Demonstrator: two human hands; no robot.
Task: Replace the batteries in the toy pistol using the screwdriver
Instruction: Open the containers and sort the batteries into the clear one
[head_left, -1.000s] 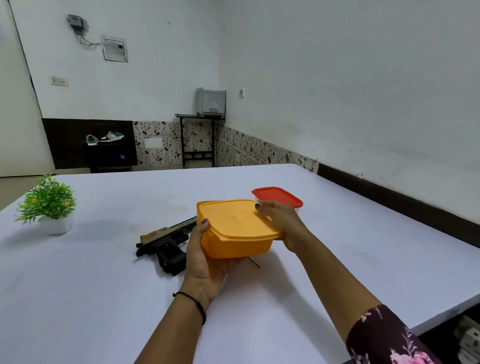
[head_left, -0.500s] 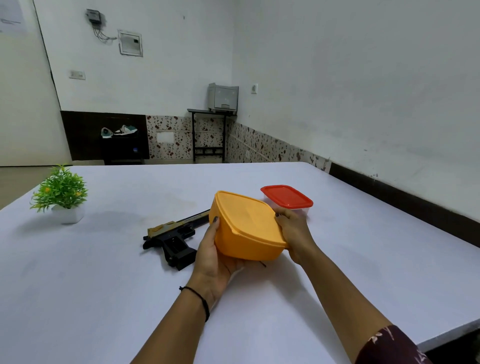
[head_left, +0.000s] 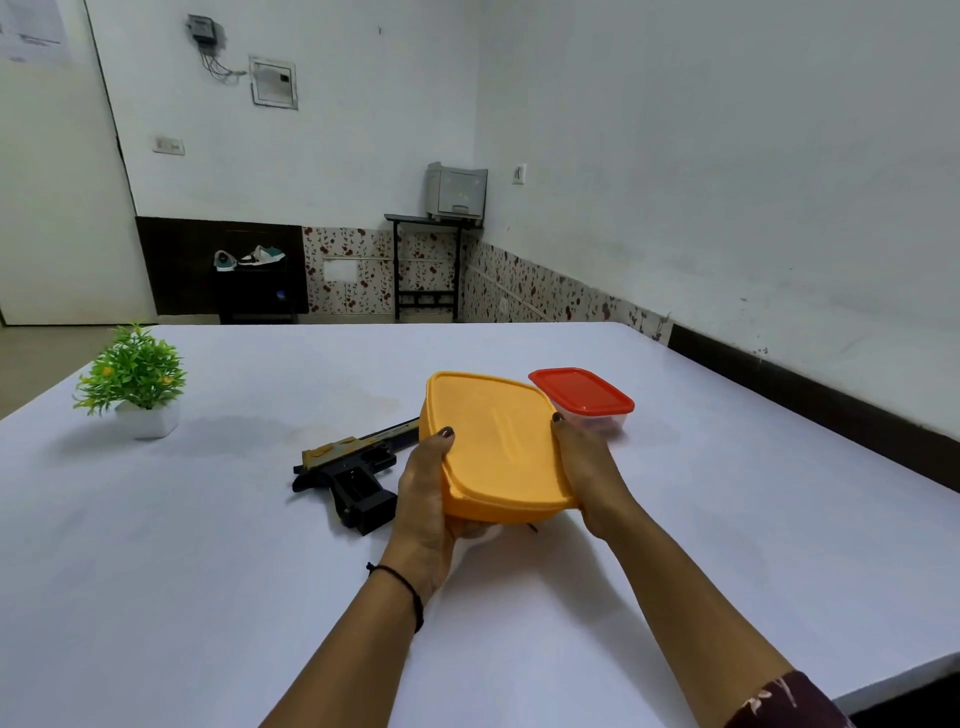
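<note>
While both hands hold it clear of the tabletop (head_left: 208, 597), the yellow box (head_left: 493, 441) tilts with its shut lid toward the camera and its far end raised. The left hand (head_left: 423, 499) grips the box's left side: the thumb lies on the lid's rim, dark-painted nail up, and the fingers reach beneath, out of sight. The right hand (head_left: 589, 467) grips the right side the same way, with its thumb tip on the rim near the far corner, its palm along the wall and its fingers hidden below. A thin dark tip shows on the tabletop just under the box's near edge; I cannot tell what it is.

The pistol (head_left: 348, 467), black with a gold-coloured slide, lies on its side on the tabletop just left of the left hand. Its barrel points away to the right and passes behind the box, and its grip is toward the camera. Behind the box on the right stands a clear tub (head_left: 579, 389) with a red lid, near the right thumb. A plant (head_left: 135, 374) in a white pot stands at the far left, well apart.

A black band (head_left: 408, 587) circles the left wrist, and a dark flowered sleeve (head_left: 784, 701) shows at the bottom right. Beyond the tabletop a grey printer (head_left: 457, 189) sits on a dark stand in the corner.
</note>
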